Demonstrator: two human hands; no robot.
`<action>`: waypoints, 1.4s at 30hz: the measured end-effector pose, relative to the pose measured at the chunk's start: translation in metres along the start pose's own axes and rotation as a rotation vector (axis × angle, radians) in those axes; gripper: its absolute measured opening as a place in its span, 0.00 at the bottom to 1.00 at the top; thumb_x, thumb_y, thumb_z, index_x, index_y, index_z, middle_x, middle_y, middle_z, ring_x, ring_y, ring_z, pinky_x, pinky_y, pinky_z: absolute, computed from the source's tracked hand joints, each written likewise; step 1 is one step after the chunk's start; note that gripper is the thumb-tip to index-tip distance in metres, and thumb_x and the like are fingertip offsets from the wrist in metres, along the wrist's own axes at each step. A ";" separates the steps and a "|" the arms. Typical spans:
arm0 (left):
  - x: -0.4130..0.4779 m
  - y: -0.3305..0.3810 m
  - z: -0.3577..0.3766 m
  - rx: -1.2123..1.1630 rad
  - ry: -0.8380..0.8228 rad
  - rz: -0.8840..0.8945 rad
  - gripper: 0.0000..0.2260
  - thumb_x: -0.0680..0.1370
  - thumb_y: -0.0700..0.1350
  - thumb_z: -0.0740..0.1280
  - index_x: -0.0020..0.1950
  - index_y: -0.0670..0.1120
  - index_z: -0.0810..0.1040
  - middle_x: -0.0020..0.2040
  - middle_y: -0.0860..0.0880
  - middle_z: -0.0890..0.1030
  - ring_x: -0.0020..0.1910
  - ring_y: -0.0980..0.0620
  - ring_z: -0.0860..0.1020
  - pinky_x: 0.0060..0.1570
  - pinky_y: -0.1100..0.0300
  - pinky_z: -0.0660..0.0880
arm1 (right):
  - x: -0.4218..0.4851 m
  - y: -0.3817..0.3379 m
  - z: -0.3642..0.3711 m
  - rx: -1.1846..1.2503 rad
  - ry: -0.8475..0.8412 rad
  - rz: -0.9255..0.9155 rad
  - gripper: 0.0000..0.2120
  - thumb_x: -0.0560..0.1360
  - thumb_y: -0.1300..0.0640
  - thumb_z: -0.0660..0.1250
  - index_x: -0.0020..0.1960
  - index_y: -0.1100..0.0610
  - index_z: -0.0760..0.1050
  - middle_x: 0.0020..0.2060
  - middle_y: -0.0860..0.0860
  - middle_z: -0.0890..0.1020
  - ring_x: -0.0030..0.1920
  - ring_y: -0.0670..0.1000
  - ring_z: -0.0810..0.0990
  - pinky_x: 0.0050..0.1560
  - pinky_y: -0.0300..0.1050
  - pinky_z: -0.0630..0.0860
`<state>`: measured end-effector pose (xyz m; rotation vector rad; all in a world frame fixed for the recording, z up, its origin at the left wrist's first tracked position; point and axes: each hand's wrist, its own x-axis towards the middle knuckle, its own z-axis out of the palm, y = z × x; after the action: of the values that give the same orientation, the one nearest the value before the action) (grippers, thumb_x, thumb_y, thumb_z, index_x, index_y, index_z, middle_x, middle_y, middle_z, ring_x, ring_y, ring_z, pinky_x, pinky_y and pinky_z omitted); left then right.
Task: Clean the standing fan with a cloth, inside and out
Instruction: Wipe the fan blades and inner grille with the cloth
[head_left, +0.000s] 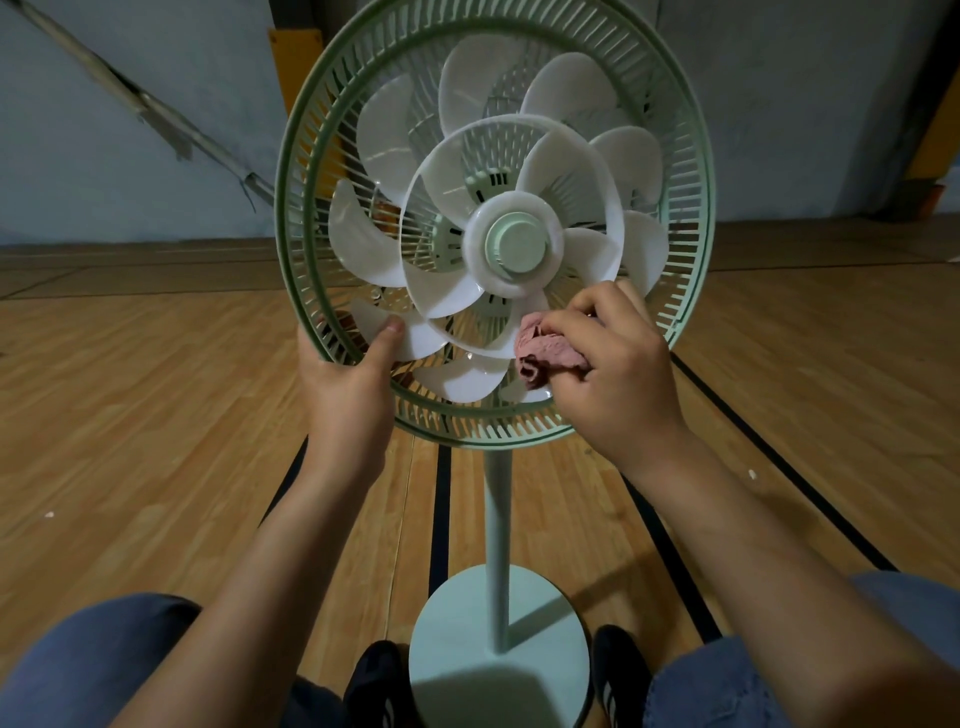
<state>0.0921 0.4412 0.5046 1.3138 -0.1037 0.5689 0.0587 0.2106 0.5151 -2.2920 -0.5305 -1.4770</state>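
Observation:
A pale green standing fan stands in front of me, its front grille off. Its rear guard (306, 156) rings the white blades (384, 130) and the green hub cap (517, 248). My left hand (345, 374) grips the guard's lower left rim, with the thumb pressed on a blade. My right hand (618, 364) holds a crumpled pink cloth (543, 351) against the lower blades, just below the hub. The fingers of my left hand are hidden behind the rim.
The fan's pole (497, 545) runs down to a round base (467, 623) between my black shoes (374, 680) and my knees in blue jeans. The floor is wood with black lines. A grey wall and yellow posts stand behind.

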 end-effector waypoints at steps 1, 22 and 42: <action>0.000 -0.001 0.000 -0.001 0.009 0.000 0.23 0.81 0.43 0.75 0.75 0.48 0.74 0.62 0.51 0.85 0.59 0.53 0.86 0.59 0.54 0.85 | 0.001 -0.003 0.000 -0.005 -0.010 0.001 0.17 0.69 0.70 0.70 0.55 0.61 0.86 0.44 0.56 0.76 0.47 0.58 0.75 0.46 0.51 0.75; -0.007 -0.002 0.004 0.002 0.000 -0.013 0.32 0.75 0.60 0.77 0.77 0.54 0.73 0.62 0.57 0.85 0.59 0.57 0.86 0.54 0.56 0.86 | 0.007 -0.069 0.019 0.529 -0.007 0.401 0.16 0.73 0.71 0.72 0.53 0.55 0.75 0.48 0.49 0.82 0.49 0.49 0.83 0.49 0.46 0.81; -0.011 0.002 -0.002 -0.004 -0.129 -0.005 0.41 0.70 0.55 0.80 0.80 0.48 0.69 0.66 0.51 0.83 0.61 0.55 0.85 0.61 0.52 0.84 | 0.023 -0.072 0.021 0.717 -0.085 0.394 0.14 0.80 0.62 0.73 0.64 0.55 0.77 0.54 0.46 0.85 0.56 0.42 0.84 0.56 0.41 0.82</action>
<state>0.0815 0.4393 0.5012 1.3462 -0.2068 0.4791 0.0481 0.2854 0.5349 -1.7542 -0.4906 -0.8217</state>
